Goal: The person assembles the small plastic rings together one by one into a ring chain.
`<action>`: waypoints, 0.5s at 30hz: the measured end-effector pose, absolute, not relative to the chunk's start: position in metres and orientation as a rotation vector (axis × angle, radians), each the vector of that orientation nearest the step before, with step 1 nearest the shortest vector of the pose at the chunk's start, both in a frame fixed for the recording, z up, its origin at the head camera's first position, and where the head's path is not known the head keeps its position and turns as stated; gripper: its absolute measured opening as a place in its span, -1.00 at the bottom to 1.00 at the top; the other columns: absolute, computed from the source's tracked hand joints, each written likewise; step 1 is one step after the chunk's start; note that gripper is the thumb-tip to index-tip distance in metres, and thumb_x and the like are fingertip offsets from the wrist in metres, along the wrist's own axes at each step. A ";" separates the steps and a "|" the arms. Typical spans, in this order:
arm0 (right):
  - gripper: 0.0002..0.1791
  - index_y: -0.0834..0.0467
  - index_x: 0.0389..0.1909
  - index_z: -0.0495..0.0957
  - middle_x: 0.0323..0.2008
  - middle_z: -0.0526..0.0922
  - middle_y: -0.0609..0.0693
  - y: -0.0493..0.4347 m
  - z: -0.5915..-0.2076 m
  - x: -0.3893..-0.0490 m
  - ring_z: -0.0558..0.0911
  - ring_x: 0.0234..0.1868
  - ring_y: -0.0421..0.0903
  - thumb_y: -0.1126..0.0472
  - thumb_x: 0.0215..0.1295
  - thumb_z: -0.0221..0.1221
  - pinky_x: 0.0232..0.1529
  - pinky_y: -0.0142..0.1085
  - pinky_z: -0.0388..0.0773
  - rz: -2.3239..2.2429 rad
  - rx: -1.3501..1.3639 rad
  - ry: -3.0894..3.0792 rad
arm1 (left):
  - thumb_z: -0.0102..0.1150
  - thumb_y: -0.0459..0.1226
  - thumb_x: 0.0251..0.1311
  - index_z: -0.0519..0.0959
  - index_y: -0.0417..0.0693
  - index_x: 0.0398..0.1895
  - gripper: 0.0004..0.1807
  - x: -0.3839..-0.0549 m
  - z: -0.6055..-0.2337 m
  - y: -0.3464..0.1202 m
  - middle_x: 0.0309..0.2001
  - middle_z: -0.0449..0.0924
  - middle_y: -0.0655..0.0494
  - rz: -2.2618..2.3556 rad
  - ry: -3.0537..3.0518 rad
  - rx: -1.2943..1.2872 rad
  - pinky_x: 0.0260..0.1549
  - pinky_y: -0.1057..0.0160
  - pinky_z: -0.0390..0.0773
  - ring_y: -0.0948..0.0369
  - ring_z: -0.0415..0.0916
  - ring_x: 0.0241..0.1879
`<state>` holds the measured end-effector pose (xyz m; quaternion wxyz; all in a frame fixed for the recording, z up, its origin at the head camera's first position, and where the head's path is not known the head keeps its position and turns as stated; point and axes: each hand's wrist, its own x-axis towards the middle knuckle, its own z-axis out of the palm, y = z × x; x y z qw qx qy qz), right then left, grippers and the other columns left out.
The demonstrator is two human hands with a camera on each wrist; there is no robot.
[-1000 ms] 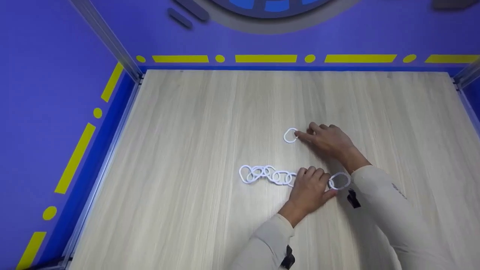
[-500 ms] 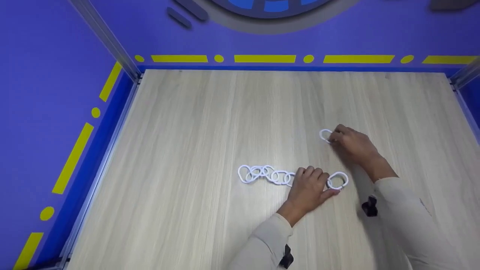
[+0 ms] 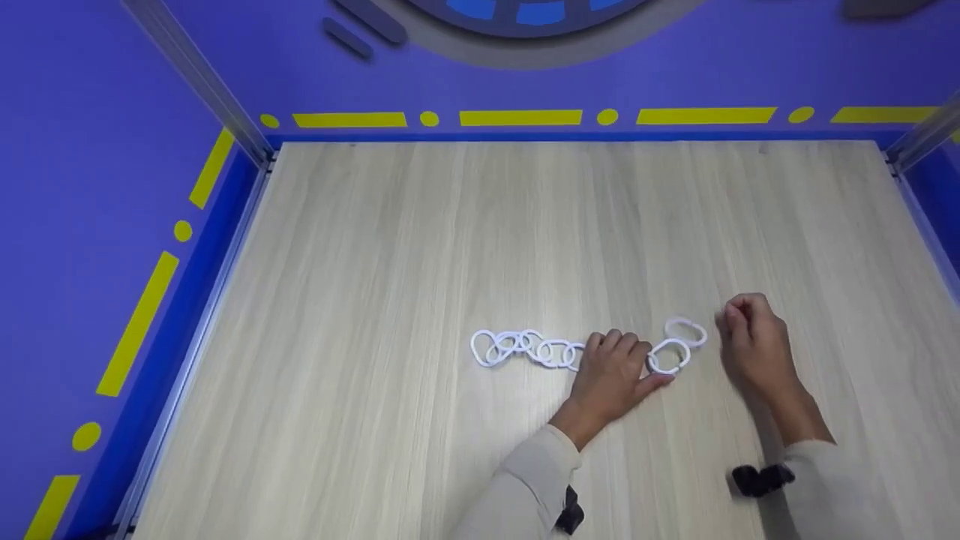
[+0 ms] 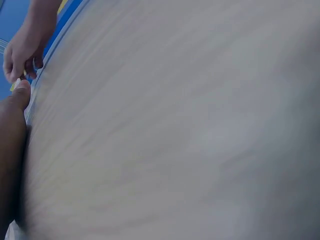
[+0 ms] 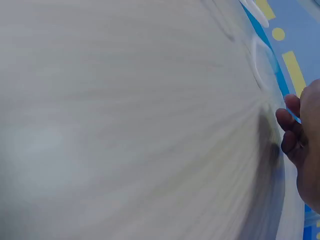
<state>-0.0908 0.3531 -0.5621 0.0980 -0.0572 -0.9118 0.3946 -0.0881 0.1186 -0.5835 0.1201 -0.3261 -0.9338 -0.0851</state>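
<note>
A chain of white plastic rings [image 3: 553, 343] lies across the table, its middle hidden under my left hand [image 3: 611, 379]. That hand's curled fingers hold the chain, and its thumb [image 4: 21, 95] reaches along the end ring [image 3: 685, 355]. A separate white ring [image 3: 705, 335], slightly blurred, overlaps the far side of the end ring in the head view. My right hand [image 3: 759, 352] is to the right, apart from this ring, its fingers loosely curled with nothing seen in them. In the right wrist view, pale rings [image 5: 255, 65] show beyond the fingers [image 5: 285, 119].
The light wood-grain table [image 3: 390, 247] extends around both hands. Blue panels [image 3: 487, 82] with yellow marks stand along its back and left, joined by a metal corner post [image 3: 199, 82]. A black device [image 3: 761, 480] is at the right sleeve.
My right hand drew the loose ring right and then nearer, let go of it by the chain's end, and moved off to the right. The left hand stayed on the chain.
</note>
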 end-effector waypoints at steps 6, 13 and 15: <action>-0.78 0.34 -0.02 0.56 -0.25 0.62 0.03 0.354 -0.553 -0.070 0.48 -0.35 -0.46 0.26 0.54 0.06 -0.32 -0.58 0.44 1.262 -0.106 -2.785 | -0.15 0.37 0.36 0.62 0.23 0.02 -0.41 -0.087 -0.584 0.118 -0.14 0.65 0.36 -0.279 -2.734 -0.939 -0.11 0.32 0.42 0.36 0.53 -0.11; -0.55 0.31 0.27 0.47 -0.02 0.63 0.14 0.344 -0.544 -0.060 0.51 -0.22 -0.43 0.38 0.39 0.20 -0.23 -0.51 0.47 1.417 0.231 -2.902 | -0.15 0.37 0.37 0.62 0.22 0.02 -0.41 -0.087 -0.584 0.119 -0.15 0.64 0.37 -0.289 -2.722 -0.954 -0.12 0.31 0.42 0.36 0.52 -0.13; -0.48 0.29 0.34 0.42 0.05 0.61 0.06 0.341 -0.545 -0.062 0.49 -0.20 -0.41 0.47 0.36 0.17 -0.22 -0.51 0.45 1.473 0.353 -2.849 | -0.15 0.37 0.37 0.62 0.22 0.02 -0.41 -0.087 -0.584 0.119 -0.16 0.64 0.37 -0.291 -2.710 -0.949 -0.13 0.32 0.41 0.36 0.52 -0.14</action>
